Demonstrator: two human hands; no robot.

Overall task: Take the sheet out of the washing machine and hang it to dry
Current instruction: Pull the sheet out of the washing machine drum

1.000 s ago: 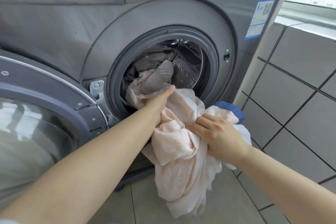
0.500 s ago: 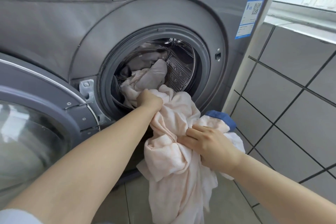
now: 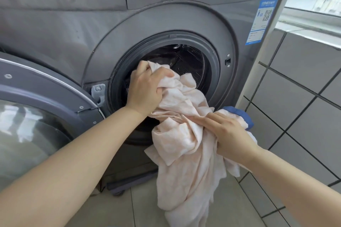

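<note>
Right hand (image 3: pixel 226 131) grips bunched pale pink fabric sheet (image 3: pixel 186 153), lower folds hanging toward tiled floor (image 3: pixel 140 208). Left hand (image 3: pixel 147 88) clenched on sheet's upper end at round drum opening (image 3: pixel 184 61) of grey front-loading washing machine (image 3: pixel 184 16); hinged glass door (image 3: pixel 36 108) swung open, left.

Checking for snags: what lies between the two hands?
In the head view, only bunched pink sheet spans from the left hand at the drum mouth to the right hand.
</note>
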